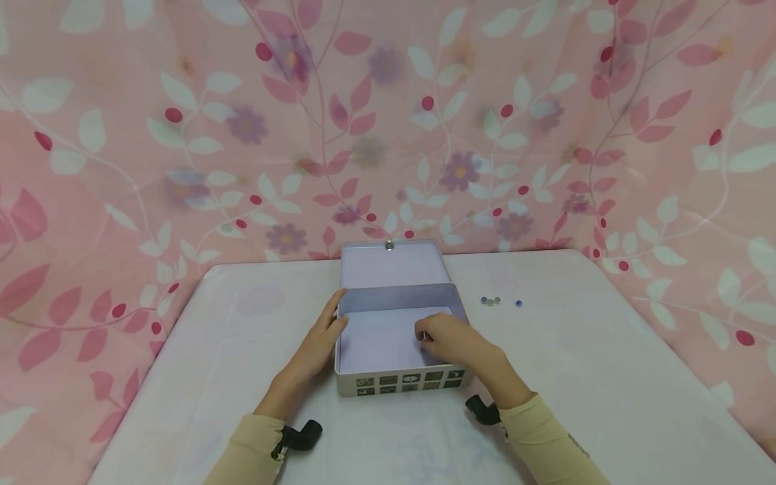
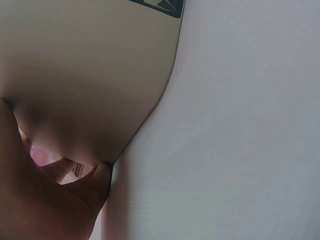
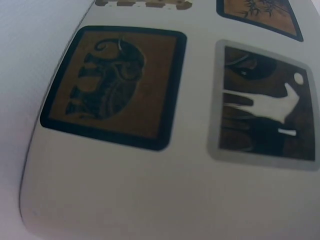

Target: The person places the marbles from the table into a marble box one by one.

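Observation:
A white tin box [image 1: 397,380] with dark picture squares on its sides stands on the table, its hinged lid [image 1: 391,264] tipped back. My left hand [image 1: 315,343] grips the box's left wall, thumb at the rim; the left wrist view shows its fingers [image 2: 100,185] against the outside. Over the right part of the box's inside is my right hand [image 1: 457,340], its fingers curled downward. Whether it holds anything is hidden. The right wrist view shows just the box's printed side [image 3: 190,195], with an elephant picture [image 3: 115,85], and not the hand.
Several small glass marbles [image 1: 490,302] lie on the table to the right of the box, one blue marble [image 1: 519,304] apart from the others. A white cloth [image 1: 606,377] covers the table. Behind it hangs a pink flowered curtain [image 1: 388,135].

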